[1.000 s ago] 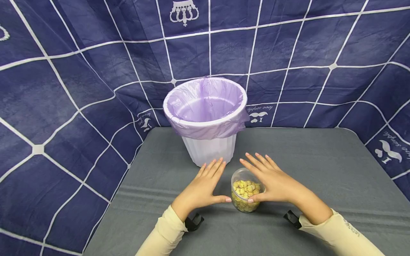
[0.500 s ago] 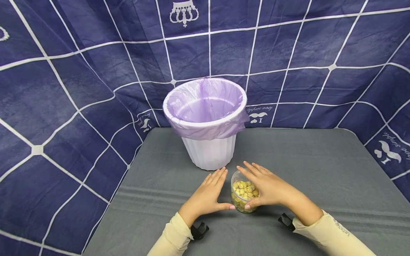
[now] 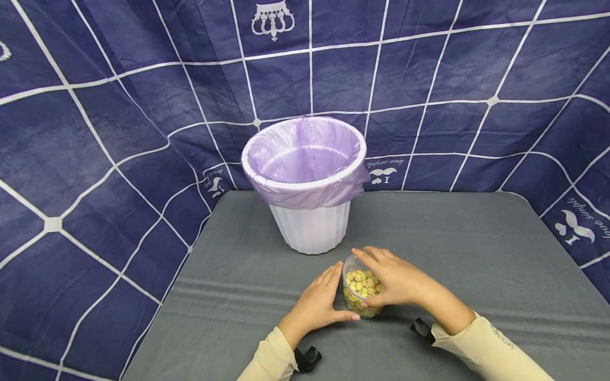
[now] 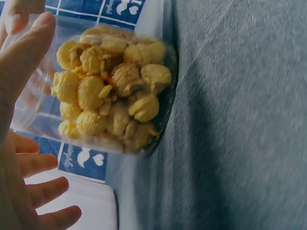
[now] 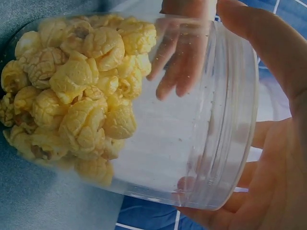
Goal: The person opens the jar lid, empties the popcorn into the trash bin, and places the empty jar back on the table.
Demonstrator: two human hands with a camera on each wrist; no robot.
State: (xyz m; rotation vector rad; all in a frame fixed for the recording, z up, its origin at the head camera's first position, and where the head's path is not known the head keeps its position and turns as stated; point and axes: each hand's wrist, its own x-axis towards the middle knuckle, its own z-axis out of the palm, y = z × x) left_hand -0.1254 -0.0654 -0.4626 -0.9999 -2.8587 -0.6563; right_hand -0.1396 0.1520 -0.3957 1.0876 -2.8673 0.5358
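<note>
A clear plastic jar [image 3: 350, 290], without a lid, stands upright on the grey cloth and holds yellow popcorn [image 3: 364, 282]. My right hand [image 3: 397, 279] grips the jar's right side near the rim, its thumb at the front and its fingers curved round the far side. On the left, my left hand [image 3: 321, 301] lies close beside the jar with fairly straight fingers and the thumb spread toward the front. Whether it touches the wall I cannot tell. The right wrist view shows popcorn [image 5: 76, 86] filling the lower part and left-hand fingers behind the clear wall.
Behind the jar stands a white bin [image 3: 310, 230] with a purple bag [image 3: 310, 197] folded over its rim. Grey cloth [image 3: 452, 238] covers the table. A blue curtain [image 3: 410, 63] with white lines hangs at the back and sides.
Both hands have come down and closer to the jar. My left hand has moved right toward its wall, and my right fingers have curved round the rim. The jar has stayed in place.
</note>
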